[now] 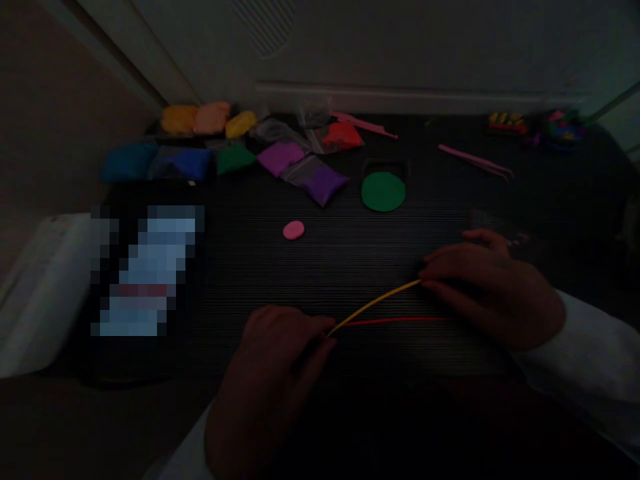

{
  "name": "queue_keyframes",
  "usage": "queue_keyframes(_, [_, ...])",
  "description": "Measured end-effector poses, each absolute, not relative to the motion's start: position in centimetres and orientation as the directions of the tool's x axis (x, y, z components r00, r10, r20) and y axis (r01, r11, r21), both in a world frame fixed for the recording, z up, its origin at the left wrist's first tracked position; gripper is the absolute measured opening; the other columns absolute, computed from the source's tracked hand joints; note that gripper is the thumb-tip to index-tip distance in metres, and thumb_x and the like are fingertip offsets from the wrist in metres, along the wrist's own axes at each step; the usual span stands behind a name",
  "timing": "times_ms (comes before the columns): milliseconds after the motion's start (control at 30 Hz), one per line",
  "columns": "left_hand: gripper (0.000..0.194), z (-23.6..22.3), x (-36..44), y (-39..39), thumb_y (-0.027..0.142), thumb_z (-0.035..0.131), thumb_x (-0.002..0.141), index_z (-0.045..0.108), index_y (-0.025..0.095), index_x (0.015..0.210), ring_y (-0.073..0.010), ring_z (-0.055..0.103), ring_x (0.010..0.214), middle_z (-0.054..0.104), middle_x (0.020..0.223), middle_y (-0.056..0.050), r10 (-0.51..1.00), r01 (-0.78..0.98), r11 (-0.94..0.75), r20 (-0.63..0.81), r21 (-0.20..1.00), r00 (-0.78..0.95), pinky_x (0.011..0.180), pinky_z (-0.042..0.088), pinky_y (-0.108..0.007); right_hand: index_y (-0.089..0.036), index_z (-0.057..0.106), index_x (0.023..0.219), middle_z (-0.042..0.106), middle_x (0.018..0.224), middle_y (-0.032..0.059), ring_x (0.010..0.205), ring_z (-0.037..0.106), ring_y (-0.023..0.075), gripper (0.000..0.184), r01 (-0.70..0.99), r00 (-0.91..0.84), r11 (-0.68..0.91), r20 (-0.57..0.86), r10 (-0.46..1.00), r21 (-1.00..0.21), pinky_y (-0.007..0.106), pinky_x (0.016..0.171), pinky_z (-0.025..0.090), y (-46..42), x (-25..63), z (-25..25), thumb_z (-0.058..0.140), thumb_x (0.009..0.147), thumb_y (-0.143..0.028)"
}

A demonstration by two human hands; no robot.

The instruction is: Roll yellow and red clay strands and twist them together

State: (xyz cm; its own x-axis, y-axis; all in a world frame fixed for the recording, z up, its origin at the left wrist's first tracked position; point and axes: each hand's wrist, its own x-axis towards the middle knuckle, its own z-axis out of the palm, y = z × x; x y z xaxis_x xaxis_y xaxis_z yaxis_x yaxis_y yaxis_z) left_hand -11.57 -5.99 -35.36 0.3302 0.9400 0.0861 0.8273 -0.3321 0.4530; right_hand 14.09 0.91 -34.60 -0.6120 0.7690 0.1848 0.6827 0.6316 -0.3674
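A thin yellow strand, perhaps modelling clay, bows upward between my two hands. My left hand pinches its near end between thumb and fingers. At the far end, the fingertips of my right hand are closed on it. Behind and below the strand, a thin red strand lies across the dark table, its right end hidden by my right hand. Farther back are a flat pink oval and a flat green disc, both lying on the table.
Along the back of the dark table lie several bags of coloured clay, among them a purple bag and a red bag. Pink tweezers rest at back right. A lit, blurred screen and a white packet are at left.
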Motion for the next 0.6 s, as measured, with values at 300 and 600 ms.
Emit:
queue_keyframes(300, [0.021,-35.22,-11.61,-5.92,0.024,0.052,0.071,0.055,0.022,0.091,-0.0142,0.054,0.077,0.061,0.079,0.000,0.940,0.825,-0.330,0.086,0.458,0.329,0.071,0.042,-0.030,-0.024,0.055,0.085,0.063,0.086,0.0006,0.085,0.056,0.0168,0.012,0.686,-0.602,0.627,0.195,0.774,-0.369,0.041,0.088,0.026,1.13,14.16,-34.57,0.048,0.076,-0.024])
queue_keyframes(600, [0.020,-35.35,-11.65,-5.81,0.025,0.052,0.071,0.055,0.021,0.091,-0.0147,0.054,0.078,0.060,0.079,0.000,0.938,0.832,-0.341,0.097,0.438,0.333,0.072,0.042,-0.031,-0.024,0.055,0.086,0.063,0.087,0.0011,0.084,0.057,0.0171,0.012,0.683,-0.602,0.629,0.203,0.772,-0.371,0.042,0.087,0.026,1.26,14.11,-34.78,0.048,0.076,-0.024])
